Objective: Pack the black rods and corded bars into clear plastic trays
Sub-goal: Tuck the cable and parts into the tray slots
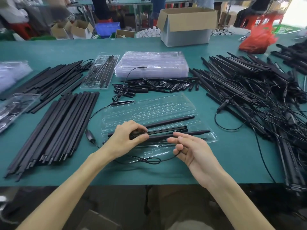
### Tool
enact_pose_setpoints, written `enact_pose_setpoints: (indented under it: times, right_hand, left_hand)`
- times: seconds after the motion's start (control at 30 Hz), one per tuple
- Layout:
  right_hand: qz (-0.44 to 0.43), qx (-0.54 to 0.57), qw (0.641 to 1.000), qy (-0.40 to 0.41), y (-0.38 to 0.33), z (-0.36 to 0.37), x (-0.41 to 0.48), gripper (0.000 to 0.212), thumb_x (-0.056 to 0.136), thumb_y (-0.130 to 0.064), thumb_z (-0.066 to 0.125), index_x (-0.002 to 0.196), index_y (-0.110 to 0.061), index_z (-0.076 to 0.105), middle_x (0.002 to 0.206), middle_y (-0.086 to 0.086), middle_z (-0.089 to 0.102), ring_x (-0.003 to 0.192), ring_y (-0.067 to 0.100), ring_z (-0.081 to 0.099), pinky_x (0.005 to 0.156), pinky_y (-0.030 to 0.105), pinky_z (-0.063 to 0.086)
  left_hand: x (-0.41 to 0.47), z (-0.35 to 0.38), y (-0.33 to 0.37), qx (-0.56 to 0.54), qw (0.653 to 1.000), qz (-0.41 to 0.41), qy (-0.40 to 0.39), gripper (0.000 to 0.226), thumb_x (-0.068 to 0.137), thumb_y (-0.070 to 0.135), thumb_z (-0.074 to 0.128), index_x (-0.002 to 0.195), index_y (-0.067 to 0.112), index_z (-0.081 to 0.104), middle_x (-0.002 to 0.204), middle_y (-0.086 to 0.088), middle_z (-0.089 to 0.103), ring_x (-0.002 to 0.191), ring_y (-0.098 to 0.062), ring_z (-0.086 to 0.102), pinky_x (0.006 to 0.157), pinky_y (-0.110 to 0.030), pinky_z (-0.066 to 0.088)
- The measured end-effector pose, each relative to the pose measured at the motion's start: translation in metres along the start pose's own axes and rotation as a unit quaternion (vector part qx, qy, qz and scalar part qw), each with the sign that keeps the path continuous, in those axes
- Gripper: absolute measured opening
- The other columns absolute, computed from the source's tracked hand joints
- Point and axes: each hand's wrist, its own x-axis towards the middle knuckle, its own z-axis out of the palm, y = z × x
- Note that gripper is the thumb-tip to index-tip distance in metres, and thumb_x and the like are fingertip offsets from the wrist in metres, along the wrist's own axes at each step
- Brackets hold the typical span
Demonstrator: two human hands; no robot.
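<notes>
The corded bar (166,130) is gripped at its 9 o'clock end by curled fingers of the left hand (127,138); its limp cord (149,161) is hooked by the right hand (192,150) at 3 o'clock. The bar is held just over the clear tray (149,105), among black rods (174,121). Light and stiff, it is judged best taken by its ends

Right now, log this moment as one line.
left hand: grips corded bar over clear tray | right hand: holds cord | clear tray: black rods inside
</notes>
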Motion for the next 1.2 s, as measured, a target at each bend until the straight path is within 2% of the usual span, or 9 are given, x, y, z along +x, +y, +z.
enact_pose_setpoints:
  times: [0.1,0.27,0.47,0.57,0.67,0.73,0.87,1.1,1.2]
  right_hand:
    - [0.001,0.000,1.000,0.014,-0.001,0.003,0.001,0.022,0.102,-0.001,0.049,0.123,0.000,0.054,0.101,0.019,0.075,0.055,0.008,0.056,0.059,0.024,0.055]
    - [0.003,-0.001,1.000,0.024,0.000,0.003,0.001,0.022,0.101,0.000,0.050,0.123,0.001,0.049,0.097,0.019,0.075,0.054,0.008,0.056,0.058,0.024,0.055]
    - [-0.013,-0.025,1.000,0.014,-0.005,0.002,0.007,0.012,0.101,-0.001,0.051,0.113,0.000,0.049,0.102,0.020,0.075,0.055,0.008,0.054,0.060,0.024,0.055]
    - [-0.027,-0.075,0.997,0.002,-0.010,0.001,0.011,0.002,0.103,-0.005,0.050,0.101,-0.005,0.048,0.104,0.017,0.075,0.054,0.008,0.051,0.061,0.023,0.054]
    - [-0.039,-0.124,0.992,0.008,-0.013,0.000,0.013,0.008,0.103,-0.007,0.050,0.095,-0.005,0.050,0.104,0.016,0.075,0.052,0.007,0.047,0.060,0.023,0.053]
    - [-0.055,-0.155,0.986,0.017,-0.016,-0.001,0.013,0.003,0.102,-0.007,0.051,0.103,-0.004,0.051,0.099,0.017,0.076,0.050,0.010,0.043,0.056,0.023,0.050]
    - [-0.108,-0.229,0.967,0.023,-0.022,-0.001,0.016,0.016,0.102,-0.008,0.050,0.116,-0.013,0.053,0.081,0.018,0.074,0.047,0.015,0.041,0.050,0.026,0.046]
    - [-0.168,-0.287,0.943,0.025,-0.030,0.001,0.018,0.014,0.101,-0.008,0.053,0.112,-0.015,0.059,0.076,0.011,0.073,0.050,0.015,0.046,0.052,0.028,0.046]
    - [-0.160,-0.266,0.950,0.033,-0.032,-0.002,0.020,0.018,0.099,-0.002,0.052,0.113,-0.012,0.059,0.073,0.012,0.071,0.051,0.015,0.048,0.054,0.027,0.046]
  left_hand:
    - [-0.002,0.000,0.000,0.040,0.999,0.009,-0.023,0.050,0.075,0.068,0.065,0.116,0.040,0.063,0.106,0.018,0.056,0.106,-0.001,0.047,0.105,-0.040,0.032]
    - [-0.008,0.004,0.000,0.009,0.998,0.060,0.028,0.021,0.085,0.045,0.074,0.100,0.037,0.062,0.102,0.017,0.059,0.103,-0.010,0.055,0.094,-0.040,0.045]
    - [-0.010,0.001,0.000,-0.050,0.996,0.055,0.041,0.020,0.083,0.035,0.080,0.091,0.031,0.062,0.101,0.011,0.060,0.103,-0.017,0.057,0.092,-0.033,0.046]
    - [-0.006,-0.001,0.001,-0.098,0.994,0.023,0.033,0.022,0.076,0.028,0.086,0.083,0.025,0.067,0.103,0.006,0.064,0.105,-0.016,0.060,0.095,-0.022,0.043]
    - [-0.002,-0.005,0.002,-0.120,0.992,0.007,0.024,0.023,0.071,0.024,0.089,0.078,0.022,0.067,0.104,0.005,0.065,0.106,-0.011,0.060,0.093,-0.012,0.038]
    - [0.000,-0.007,0.002,-0.115,0.993,0.005,0.005,0.022,0.073,0.022,0.089,0.076,0.022,0.067,0.104,0.005,0.065,0.105,-0.011,0.060,0.093,-0.013,0.039]
    - [-0.001,-0.006,0.002,-0.119,0.992,-0.013,-0.040,0.018,0.076,0.018,0.087,0.076,0.024,0.069,0.104,0.004,0.064,0.103,-0.012,0.061,0.094,-0.021,0.043]
    - [-0.003,-0.016,-0.002,-0.213,0.976,-0.030,0.035,0.013,0.079,0.017,0.083,0.080,0.021,0.070,0.104,0.004,0.069,0.101,-0.013,0.065,0.090,-0.023,0.048]
    - [-0.003,-0.019,-0.002,-0.217,0.976,-0.019,0.014,0.011,0.075,0.025,0.082,0.079,0.023,0.072,0.104,0.004,0.069,0.102,-0.012,0.065,0.092,-0.022,0.048]
